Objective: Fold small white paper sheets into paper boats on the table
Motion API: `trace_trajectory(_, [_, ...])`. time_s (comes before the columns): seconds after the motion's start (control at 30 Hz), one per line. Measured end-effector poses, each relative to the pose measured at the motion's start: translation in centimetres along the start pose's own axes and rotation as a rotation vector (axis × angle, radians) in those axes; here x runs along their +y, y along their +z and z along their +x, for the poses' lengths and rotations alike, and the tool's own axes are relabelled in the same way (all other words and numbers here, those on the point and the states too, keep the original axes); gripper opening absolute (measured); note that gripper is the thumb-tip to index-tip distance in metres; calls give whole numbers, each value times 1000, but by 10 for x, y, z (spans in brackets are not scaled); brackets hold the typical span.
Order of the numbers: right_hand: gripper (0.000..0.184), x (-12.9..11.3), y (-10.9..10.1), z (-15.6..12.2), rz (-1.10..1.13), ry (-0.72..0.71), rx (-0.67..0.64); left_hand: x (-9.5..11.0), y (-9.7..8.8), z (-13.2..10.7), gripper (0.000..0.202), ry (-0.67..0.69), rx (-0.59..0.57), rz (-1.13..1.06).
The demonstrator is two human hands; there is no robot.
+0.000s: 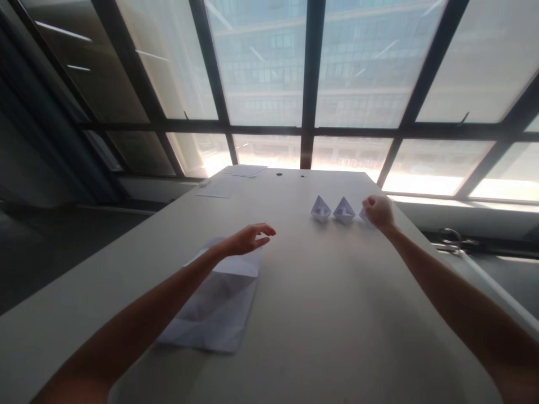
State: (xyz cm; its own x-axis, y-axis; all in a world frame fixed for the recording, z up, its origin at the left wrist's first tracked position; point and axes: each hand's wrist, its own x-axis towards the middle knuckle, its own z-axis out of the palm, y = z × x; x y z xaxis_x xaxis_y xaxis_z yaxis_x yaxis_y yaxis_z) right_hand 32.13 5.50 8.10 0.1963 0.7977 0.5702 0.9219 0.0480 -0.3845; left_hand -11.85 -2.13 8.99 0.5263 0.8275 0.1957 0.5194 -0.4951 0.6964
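Three folded white paper boats stand in a row on the right half of the white table. The left boat (321, 210) and the middle boat (344, 210) are in full view. My right hand (379, 212), slightly blurred, is closed at the right boat (365, 216) and covers much of it; its fingertips are hidden. My left hand (249, 239) hovers with fingers apart and nothing between them. Below that hand and forearm lies a creased sheet of white paper (219, 308), partly covered by the arm.
Flat white sheets (217, 188) lie at the table's far left, with more paper (246, 170) behind them. Two small dark round spots are near the far edge. Large framed windows (269, 62) rise beyond the table (311, 336). A dark curtain (50, 123) hangs at left.
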Motion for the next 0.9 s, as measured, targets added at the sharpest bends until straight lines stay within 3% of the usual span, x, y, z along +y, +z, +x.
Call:
trace_trajectory(0.1, [31,-33,15,-32,126,-50,-31,-27,-28,-59,41,-80,-55,140])
trace_trajectory(0.17, [32,-60,26,-55,202,-106,-84,-44,-38,-93,53,-107,-63,241])
trace_trajectory(0.23, [34,-91,36,-81,280,-170,-184,-58,-37,-116,63,-123,-107,342])
trace_trajectory(0.33, [29,-137,46,-125,366,-325,-356,-66,-18,-128,65,-129,-178,492])
trace_trajectory(0.43, [20,-170,50,-167,461,-513,-437,-58,17,-113,64,-60,-195,582])
trace_trajectory(0.57, [41,-175,56,-198,427,-582,-502,-33,74,-67,65,40,-180,548])
trace_trajectory(0.73, [60,-128,60,-194,225,-425,-533,-5,139,-3,69,103,-126,501])
trace_trajectory(0.9, [57,-71,49,-184,34,-326,-550,13,174,31,69,192,-149,489])
